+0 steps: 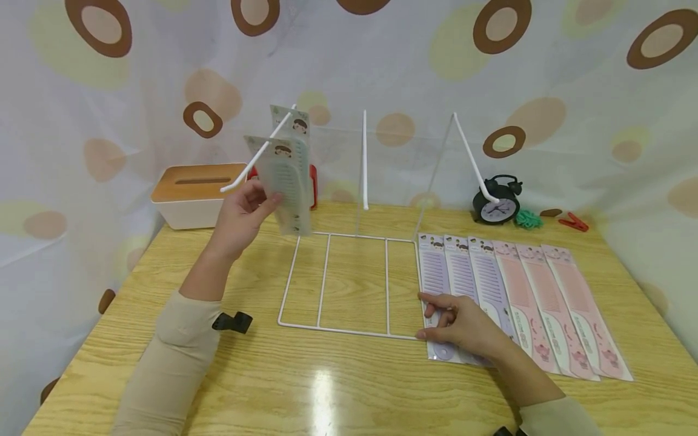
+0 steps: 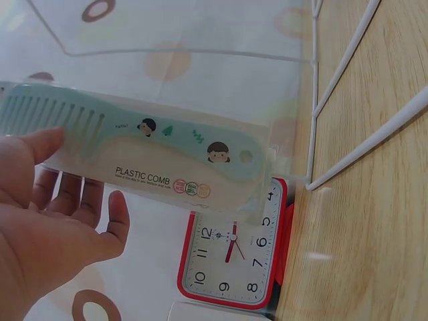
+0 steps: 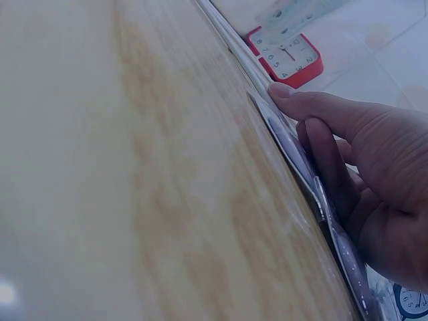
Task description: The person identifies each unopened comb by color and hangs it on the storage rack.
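A white wire display rack (image 1: 354, 332) stands on the table, with three prongs reaching out at its top. From the left prong hang two packaged pale green combs (image 1: 283, 181), one in front of the other. My left hand (image 1: 242, 215) pinches the front one, thumb on its near face; "PLASTIC COMB" is readable on the package (image 2: 144, 175) in the left wrist view. My right hand (image 1: 463, 324) touches the right side of the rack's base with thumb and index fingertips, over the nearest purple comb package (image 1: 434, 272). Its other fingers are bent and partly hidden.
Purple and pink comb packages (image 1: 564, 303) lie in a row right of the rack. Behind stand a tissue box (image 1: 199, 197), a red alarm clock (image 2: 231, 257) and a black alarm clock (image 1: 496, 209). A green scrunchie (image 1: 528, 219) and red clip (image 1: 574, 222) lie at the back right.
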The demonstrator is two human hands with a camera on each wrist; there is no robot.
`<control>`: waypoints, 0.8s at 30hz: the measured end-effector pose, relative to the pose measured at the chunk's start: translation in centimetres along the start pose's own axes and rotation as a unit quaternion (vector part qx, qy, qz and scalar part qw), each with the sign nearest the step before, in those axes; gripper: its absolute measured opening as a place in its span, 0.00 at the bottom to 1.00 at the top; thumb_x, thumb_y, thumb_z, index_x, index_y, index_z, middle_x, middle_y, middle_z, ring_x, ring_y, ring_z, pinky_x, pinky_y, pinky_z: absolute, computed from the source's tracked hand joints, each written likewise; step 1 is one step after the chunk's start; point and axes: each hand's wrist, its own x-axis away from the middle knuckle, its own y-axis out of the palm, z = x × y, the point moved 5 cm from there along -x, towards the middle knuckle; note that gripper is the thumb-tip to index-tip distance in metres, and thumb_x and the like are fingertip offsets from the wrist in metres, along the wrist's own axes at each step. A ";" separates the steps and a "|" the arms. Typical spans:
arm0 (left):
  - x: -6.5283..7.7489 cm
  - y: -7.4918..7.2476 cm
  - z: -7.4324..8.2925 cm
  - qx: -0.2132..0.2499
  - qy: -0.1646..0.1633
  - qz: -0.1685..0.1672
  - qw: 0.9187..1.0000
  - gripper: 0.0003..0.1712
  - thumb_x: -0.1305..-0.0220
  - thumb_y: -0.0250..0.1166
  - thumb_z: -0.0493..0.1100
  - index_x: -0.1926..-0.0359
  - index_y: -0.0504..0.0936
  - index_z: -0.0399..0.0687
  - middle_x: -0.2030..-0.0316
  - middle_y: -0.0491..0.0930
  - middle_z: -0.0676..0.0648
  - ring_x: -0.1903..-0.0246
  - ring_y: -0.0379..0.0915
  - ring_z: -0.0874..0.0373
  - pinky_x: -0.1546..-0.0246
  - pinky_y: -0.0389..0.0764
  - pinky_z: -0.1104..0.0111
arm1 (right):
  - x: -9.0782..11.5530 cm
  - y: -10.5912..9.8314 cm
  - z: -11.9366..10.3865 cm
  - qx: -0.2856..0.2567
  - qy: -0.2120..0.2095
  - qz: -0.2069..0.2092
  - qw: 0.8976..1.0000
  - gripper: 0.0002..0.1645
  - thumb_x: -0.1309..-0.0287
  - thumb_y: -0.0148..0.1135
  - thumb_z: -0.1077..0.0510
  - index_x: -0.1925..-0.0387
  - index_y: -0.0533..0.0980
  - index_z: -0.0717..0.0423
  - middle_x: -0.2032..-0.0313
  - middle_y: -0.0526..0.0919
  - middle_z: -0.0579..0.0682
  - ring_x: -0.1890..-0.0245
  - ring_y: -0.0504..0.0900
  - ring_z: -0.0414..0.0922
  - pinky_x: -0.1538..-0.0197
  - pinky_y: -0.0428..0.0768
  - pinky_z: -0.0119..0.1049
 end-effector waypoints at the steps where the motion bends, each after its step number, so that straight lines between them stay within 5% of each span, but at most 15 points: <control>1: 0.1 -0.1 0.0 -0.001 -0.001 0.002 1.000 0.12 0.29 0.63 0.42 0.49 0.78 0.42 0.53 0.79 0.57 0.51 0.76 0.61 0.49 0.76 0.74 | 0.0 0.0 0.0 0.000 -0.001 -0.001 1.000 0.49 0.57 0.81 0.49 0.33 0.72 0.58 0.59 0.80 0.52 0.78 0.70 0.35 0.76 0.68 0.28; 15: 1.2 -1.5 1.0 -0.025 -0.006 0.017 1.000 0.23 0.36 0.70 0.40 0.41 0.76 0.43 0.54 0.79 0.56 0.50 0.75 0.60 0.55 0.76 0.74 | -0.1 0.6 -0.4 -0.002 -0.021 -0.003 1.000 0.49 0.56 0.81 0.50 0.33 0.72 0.60 0.59 0.80 0.53 0.78 0.70 0.34 0.76 0.69 0.28; 19: 2.6 -2.0 1.4 -0.039 -0.021 0.037 0.998 0.34 0.39 0.72 0.41 0.34 0.69 0.46 0.51 0.74 0.55 0.48 0.71 0.59 0.53 0.74 0.73 | 0.1 0.3 -0.5 0.012 -0.025 0.010 1.000 0.48 0.56 0.81 0.50 0.34 0.72 0.62 0.59 0.81 0.53 0.79 0.71 0.34 0.76 0.69 0.28; 24: 5.1 -2.8 1.8 -0.057 -0.037 0.041 0.997 0.36 0.39 0.72 0.42 0.33 0.65 0.50 0.49 0.70 0.54 0.47 0.69 0.58 0.53 0.74 0.75 | 0.2 -0.2 -0.7 0.027 -0.017 0.005 0.999 0.46 0.52 0.79 0.49 0.34 0.73 0.61 0.58 0.81 0.51 0.77 0.75 0.35 0.73 0.74 0.29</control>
